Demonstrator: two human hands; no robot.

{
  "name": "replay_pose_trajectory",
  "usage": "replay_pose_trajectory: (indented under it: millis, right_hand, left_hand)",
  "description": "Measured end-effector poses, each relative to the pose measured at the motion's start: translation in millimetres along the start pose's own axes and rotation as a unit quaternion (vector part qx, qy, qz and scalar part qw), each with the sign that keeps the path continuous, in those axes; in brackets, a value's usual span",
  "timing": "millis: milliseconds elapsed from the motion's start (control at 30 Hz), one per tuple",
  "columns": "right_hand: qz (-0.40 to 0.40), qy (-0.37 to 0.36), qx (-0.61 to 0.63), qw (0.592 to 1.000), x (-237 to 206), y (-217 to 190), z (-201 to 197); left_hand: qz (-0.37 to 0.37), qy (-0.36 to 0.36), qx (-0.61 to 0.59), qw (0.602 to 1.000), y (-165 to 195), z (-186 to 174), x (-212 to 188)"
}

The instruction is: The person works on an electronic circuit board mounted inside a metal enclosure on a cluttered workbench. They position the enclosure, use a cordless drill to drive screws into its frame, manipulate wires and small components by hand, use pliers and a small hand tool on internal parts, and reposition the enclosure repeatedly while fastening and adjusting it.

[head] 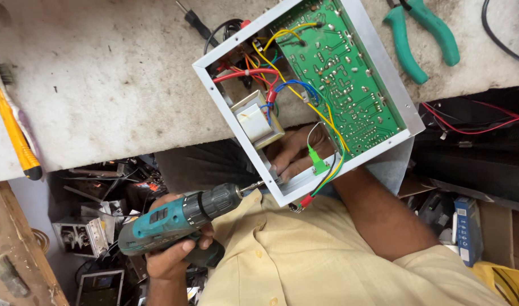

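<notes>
Worn workbench, left hand gripping drill, right hand half-hidden, steadying chassis

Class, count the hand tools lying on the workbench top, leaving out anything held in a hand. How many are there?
4. Green-handled pliers at the top right, a black-handled screwdriver at the top middle, a yellow utility knife and a brush at the left edge. Others may lie outside the view.

Single head-worn view, looking steeply down and close onto the workbench edge and the wearer's lap.
</notes>
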State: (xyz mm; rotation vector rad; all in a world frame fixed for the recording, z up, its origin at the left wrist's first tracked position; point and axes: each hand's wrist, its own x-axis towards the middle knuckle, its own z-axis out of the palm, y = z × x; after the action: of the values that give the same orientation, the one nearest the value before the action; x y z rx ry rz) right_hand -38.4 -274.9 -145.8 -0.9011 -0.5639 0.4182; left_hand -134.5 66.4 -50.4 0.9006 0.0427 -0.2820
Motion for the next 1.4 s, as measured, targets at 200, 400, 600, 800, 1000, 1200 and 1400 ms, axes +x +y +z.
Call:
replay_pose_trajectory:
  millis: [200,400,600,800,1000,1200,1400]
  right_hand:
    - [0.107,0.010,0.151,0.983,4.0,10.3,2.1]
    - [0.057,0.087,0.067,0.992,-2.3,2.1,17.6]
    - [0.036,0.083,0.009,0.996,-0.7,-6.0,19.7]
    - [-0.081,0.027,0.027,0.996,8.3,-5.7,13.4]
    - [-0.080,-0.056,0.014,0.995,13.6,-3.8,-0.7]
    - [-0.094,0.009,-0.107,0.990,-0.2,-5.8,10.0]
    - [-0.087,0.012,-0.219,0.972,3.1,-32.6,23.2]
  left_hand:
    - [0.009,-0.006,0.015,1.000,-0.5,2.6,2.1]
    - [0.000,-0.001,0.013,1.000,-0.8,2.2,3.2]
    - [-0.013,0.005,0.018,1.000,-0.6,2.5,2.0]
    - [-0.007,0.001,0.007,1.000,-5.7,1.3,3.6]
    - [-0.009,-0.009,0.008,1.000,-6.3,-1.8,3.5]
    - [0.013,-0.011,0.003,1.000,-4.3,2.9,1.7]
    - [0.019,-0.010,0.022,1.000,3.2,8.5,0.8]
